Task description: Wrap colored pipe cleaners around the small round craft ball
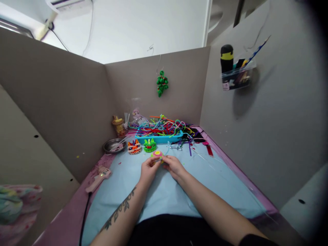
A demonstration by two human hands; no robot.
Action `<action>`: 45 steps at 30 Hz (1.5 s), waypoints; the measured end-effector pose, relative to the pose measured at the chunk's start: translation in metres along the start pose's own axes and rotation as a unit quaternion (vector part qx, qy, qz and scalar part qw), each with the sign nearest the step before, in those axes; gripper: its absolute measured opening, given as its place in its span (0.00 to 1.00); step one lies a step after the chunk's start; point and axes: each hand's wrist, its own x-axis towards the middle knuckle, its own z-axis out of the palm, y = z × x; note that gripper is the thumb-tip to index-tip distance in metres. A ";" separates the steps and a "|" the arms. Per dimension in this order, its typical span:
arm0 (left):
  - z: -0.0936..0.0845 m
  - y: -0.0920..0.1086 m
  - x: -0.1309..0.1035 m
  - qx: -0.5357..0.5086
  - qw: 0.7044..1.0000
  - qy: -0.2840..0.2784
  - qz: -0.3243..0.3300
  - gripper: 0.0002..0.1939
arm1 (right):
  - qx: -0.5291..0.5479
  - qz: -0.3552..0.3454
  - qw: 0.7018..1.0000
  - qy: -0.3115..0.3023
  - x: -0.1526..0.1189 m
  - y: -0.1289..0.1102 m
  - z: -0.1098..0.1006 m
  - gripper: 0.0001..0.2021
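Observation:
A small pink, yellow and green craft piece (157, 154) is held up over the light blue cloth (164, 194). My left hand (149, 167) has its fingers closed on the left side of the piece. From the right, my right hand (174, 166) pinches the piece's edge, its fingertips close to the left ones. Both hands hide the lower part. Just behind stand a green animal-face figure (150, 146) and an orange and white one (134, 147). A light blue stem (169, 146) rises near the piece; whether it is joined to it, I cannot tell.
A blue tray (159, 138) heaped with colourful fuzzy stems is at the back. Pliers (174, 148) lie in front of it. A metal bowl (114, 146) and a corded glue gun (98, 180) are on the left. Grey partitions (159, 102) enclose the table.

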 end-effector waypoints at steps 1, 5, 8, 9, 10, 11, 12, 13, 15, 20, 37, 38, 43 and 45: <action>0.000 0.000 0.000 0.004 1.000 -0.002 0.004 0.15 | 0.005 0.002 1.000 0.001 0.000 0.001 0.000 0.19; 0.000 0.001 0.000 0.015 1.000 -0.002 0.017 0.16 | 0.013 -0.003 1.000 0.014 0.003 0.005 0.001 0.19; -0.001 0.003 -0.001 0.022 0.999 0.007 0.022 0.19 | 0.006 -0.017 0.999 0.030 0.005 0.008 0.001 0.19; -0.001 0.004 -0.001 0.024 0.999 0.010 0.022 0.20 | 0.002 -0.023 0.999 0.036 0.005 0.009 0.001 0.19; -0.001 0.004 -0.001 0.024 0.999 0.012 0.020 0.21 | -0.002 -0.030 0.999 0.041 0.006 0.010 0.001 0.19; -0.001 0.004 0.000 0.024 0.999 0.012 0.017 0.21 | -0.006 -0.037 0.998 0.045 0.006 0.011 0.001 0.20; -0.001 0.004 0.000 0.024 1.000 0.010 0.013 0.21 | -0.011 -0.045 0.998 0.047 0.006 0.011 0.001 0.20; -0.001 0.004 0.001 0.022 1.000 0.009 0.009 0.20 | -0.016 -0.051 0.997 0.049 0.006 0.012 0.002 0.21; -0.001 0.002 0.001 0.019 1.000 0.009 0.002 0.19 | -0.027 -0.062 0.996 0.051 0.006 0.013 0.002 0.21; -0.001 0.001 0.002 0.017 1.000 0.017 -0.008 0.18 | -0.052 -0.067 0.995 0.056 0.004 0.015 0.004 0.19; 0.000 0.004 -0.001 -0.005 0.999 -0.009 -0.044 0.23 | -0.096 -0.160 0.978 0.090 0.004 0.013 0.003 0.19; 0.000 0.005 -0.001 -0.006 0.999 -0.008 -0.041 0.23 | -0.093 -0.156 0.979 0.087 0.004 0.013 0.003 0.20; 0.002 0.009 -0.003 -0.006 1.000 -0.003 -0.022 0.21 | -0.084 -0.139 0.984 0.075 0.005 0.013 0.002 0.20; 0.002 0.009 -0.003 -0.004 1.000 0.000 -0.017 0.20 | -0.090 -0.137 0.984 0.072 0.005 0.014 0.002 0.21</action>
